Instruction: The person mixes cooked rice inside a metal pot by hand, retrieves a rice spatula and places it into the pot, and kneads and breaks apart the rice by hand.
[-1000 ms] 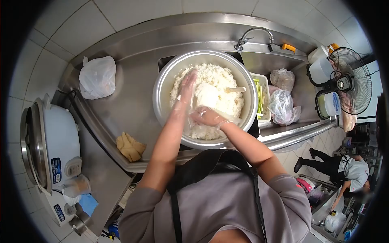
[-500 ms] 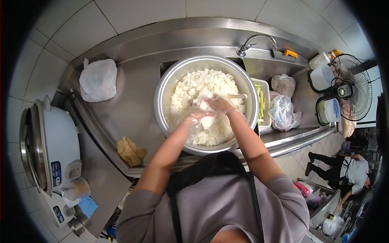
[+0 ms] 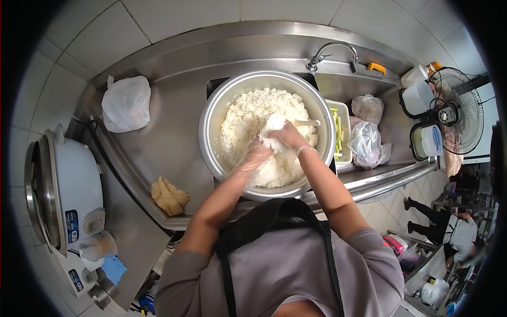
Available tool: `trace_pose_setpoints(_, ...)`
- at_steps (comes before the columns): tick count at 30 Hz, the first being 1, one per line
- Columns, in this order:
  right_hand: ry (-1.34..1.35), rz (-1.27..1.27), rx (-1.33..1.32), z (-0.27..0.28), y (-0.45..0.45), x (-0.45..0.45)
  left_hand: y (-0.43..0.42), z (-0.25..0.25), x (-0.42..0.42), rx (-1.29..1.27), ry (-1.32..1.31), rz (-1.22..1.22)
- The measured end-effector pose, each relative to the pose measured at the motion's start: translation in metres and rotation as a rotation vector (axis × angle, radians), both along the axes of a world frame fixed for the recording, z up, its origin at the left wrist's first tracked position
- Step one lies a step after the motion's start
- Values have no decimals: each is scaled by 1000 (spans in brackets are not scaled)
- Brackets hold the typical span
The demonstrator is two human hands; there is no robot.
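A wide metal pot (image 3: 209,124) is filled with cooked white rice (image 3: 253,103). Both my hands are inside it, close together and covered by clear plastic gloves. My right hand (image 3: 288,134) is curled around a clump of rice (image 3: 275,121) that shows white at its fingertips. Just left of it, my left hand (image 3: 259,152) has its fingers bent around more rice, pressed near the right hand. Some fingertips are hidden by rice and glove. A pale paddle handle (image 3: 307,123) sticks out of the rice beside my right hand.
A steel sink counter (image 3: 169,153) holds a white plastic bag (image 3: 127,104) and a tan cloth (image 3: 169,196). Right of the pot are a basket of green vegetable sticks (image 3: 340,132), knotted bags (image 3: 365,142), a faucet (image 3: 334,46) and a fan (image 3: 451,111). Another person (image 3: 458,238) stands far right.
My hands have shifted slightly within the pot; the rice clump now shows higher, at the right hand's fingertips. The person at far right has moved the lower arm inward.
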State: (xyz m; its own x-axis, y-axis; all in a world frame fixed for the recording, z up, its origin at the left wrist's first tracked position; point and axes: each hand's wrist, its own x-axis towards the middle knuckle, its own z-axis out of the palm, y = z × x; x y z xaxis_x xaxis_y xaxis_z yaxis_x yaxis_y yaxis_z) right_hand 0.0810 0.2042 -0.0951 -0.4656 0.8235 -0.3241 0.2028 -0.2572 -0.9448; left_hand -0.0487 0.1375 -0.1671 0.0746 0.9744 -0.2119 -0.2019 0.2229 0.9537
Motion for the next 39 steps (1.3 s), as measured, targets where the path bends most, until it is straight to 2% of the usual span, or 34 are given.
trace_pose_setpoints(2,-54,-38,33,-2,5,3,-1,-3,6,53,56,-10)
trace_pose_setpoints(3,-154,-85,59,9,5,2,-3,11,9,102,-9,-4)
trace_pose_setpoints(4,-134,-84,48,9,9,4,-4,22,11,152,-72,3)
trace_pose_setpoints(5,-114,-83,35,5,14,8,0,-5,14,318,119,67)
trace_pose_setpoints(6,-93,-83,24,-1,20,11,-2,5,16,297,-22,87)
trace_pose_setpoints(7,97,-183,30,-34,27,12,-7,24,18,275,-165,106)
trace_pose_setpoints(8,120,-200,46,-50,27,14,-11,35,21,250,-309,122)
trace_pose_setpoints(10,167,-231,80,-65,28,17,-7,30,16,304,-199,124)
trace_pose_setpoints(11,101,-243,70,-55,25,18,-7,28,13,330,-143,127)
trace_pose_setpoints(13,-28,-263,52,-18,10,18,-8,38,7,147,-291,166)
trace_pose_setpoints(14,70,-247,6,-18,8,19,-8,42,4,57,-363,188)
trace_pose_setpoints(15,167,-232,-42,-18,7,24,-4,32,4,42,-216,276)
trace_pose_setpoints(17,274,-199,-109,-23,8,31,-5,34,-6,-58,-336,249)
trace_pose_setpoints(20,-91,-150,45,-25,-2,16,-3,49,-13,-189,-426,204)
trace_pose_setpoints(25,-64,20,355,-6,-18,-1,17,53,-14,-277,-67,72)
trace_pose_setpoints(28,8,-81,378,-7,-15,-6,21,59,-11,-294,133,27)
trace_pose_setpoints(31,98,-10,515,-8,1,-6,28,52,-9,-268,268,81)
trace_pose_setpoints(34,-182,-6,601,8,10,-4,46,24,-6,-188,253,182)
trace_pose_setpoints(35,-241,-37,508,6,14,-2,42,27,-6,10,225,181)
trace_pose_setpoints(37,-295,-99,404,8,15,4,37,66,-3,-120,319,220)
trace_pose_setpoints(38,-451,-50,453,8,17,10,36,78,-2,-184,366,236)
trace_pose_setpoints(39,-607,2,503,9,18,15,43,56,-8,-147,515,258)
